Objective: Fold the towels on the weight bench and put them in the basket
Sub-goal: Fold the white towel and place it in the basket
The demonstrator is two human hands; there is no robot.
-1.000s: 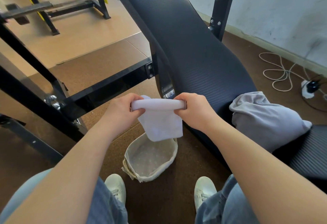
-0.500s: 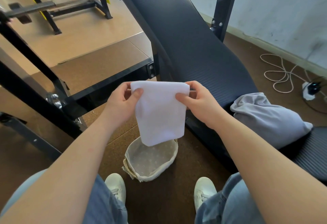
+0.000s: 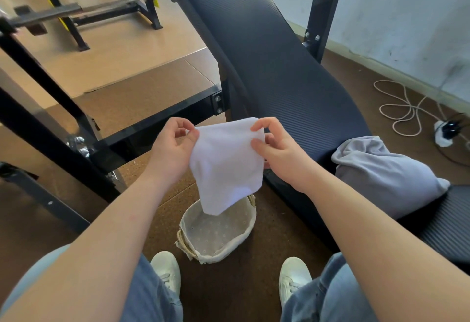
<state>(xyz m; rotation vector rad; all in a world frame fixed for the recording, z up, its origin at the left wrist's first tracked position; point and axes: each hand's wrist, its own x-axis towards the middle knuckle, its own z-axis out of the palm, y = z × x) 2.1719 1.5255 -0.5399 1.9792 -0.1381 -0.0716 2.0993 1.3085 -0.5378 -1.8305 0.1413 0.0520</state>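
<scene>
A white towel [image 3: 226,164], folded small, hangs in the air above the basket [image 3: 244,239]. My left hand [image 3: 173,148] pinches its upper left corner and my right hand [image 3: 277,151] pinches its upper right edge. The towel's lower corner dips just over the basket's far rim. The basket is round, lined with pale dotted cloth, and stands on the brown floor between my shoes with nothing visible inside. A grey towel [image 3: 386,174] lies crumpled on the dark weight bench [image 3: 267,54] to my right.
The bench's black steel frame [image 3: 152,128] runs across on the left, with an upright post [image 3: 320,11] behind. A white cable [image 3: 401,108] and a plug lie on the floor at the right. My white shoes [image 3: 166,268] flank the basket.
The towel first hung from a rolled top edge, was lifted and spread flat, and now hangs lower and tilted, its corner nearer the basket. Both hands keep hold of its top.
</scene>
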